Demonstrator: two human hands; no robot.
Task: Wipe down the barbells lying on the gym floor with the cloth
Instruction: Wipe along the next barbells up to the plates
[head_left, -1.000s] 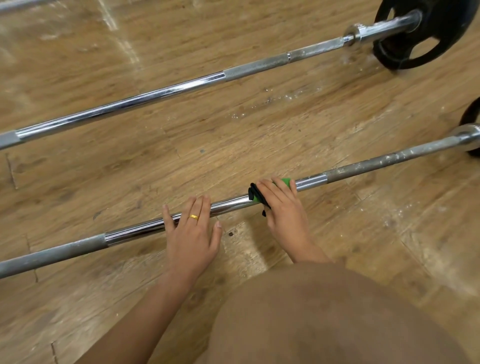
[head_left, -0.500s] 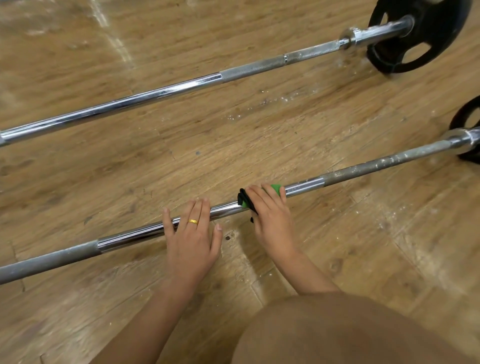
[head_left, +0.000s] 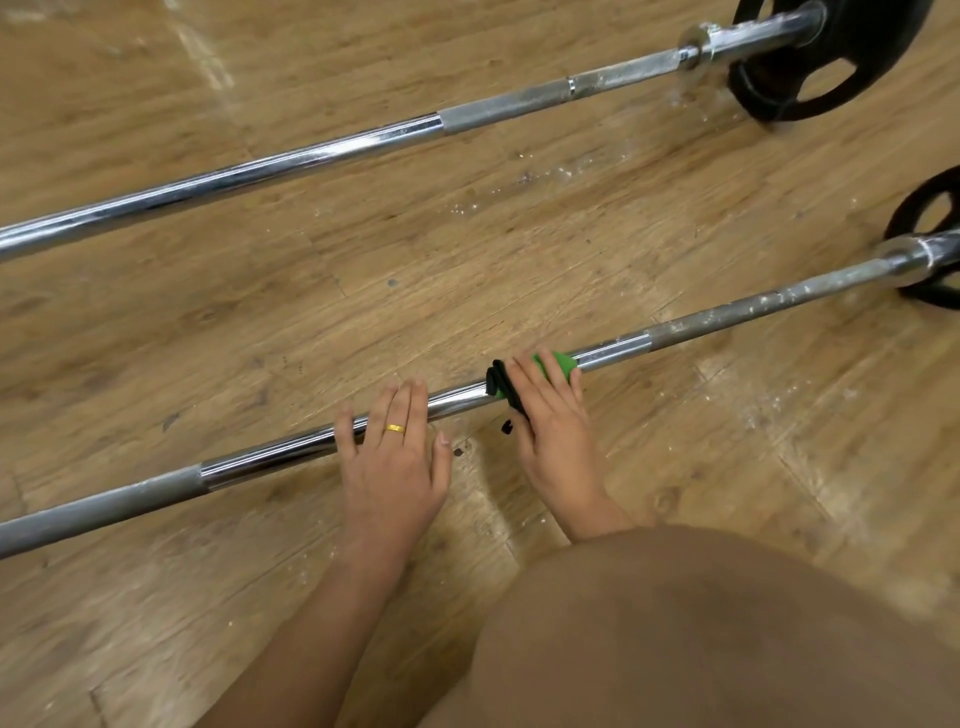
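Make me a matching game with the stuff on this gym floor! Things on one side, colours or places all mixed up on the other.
Things:
1. cloth
2. ring
3. weight plate
4. left hand

Colours or places:
A. gold
B. resting flat on the near barbell, no cloth under it
C. green and black, under the right hand
D. black, with holes

Pairs: 1-C, 2-A, 3-D, 4-B.
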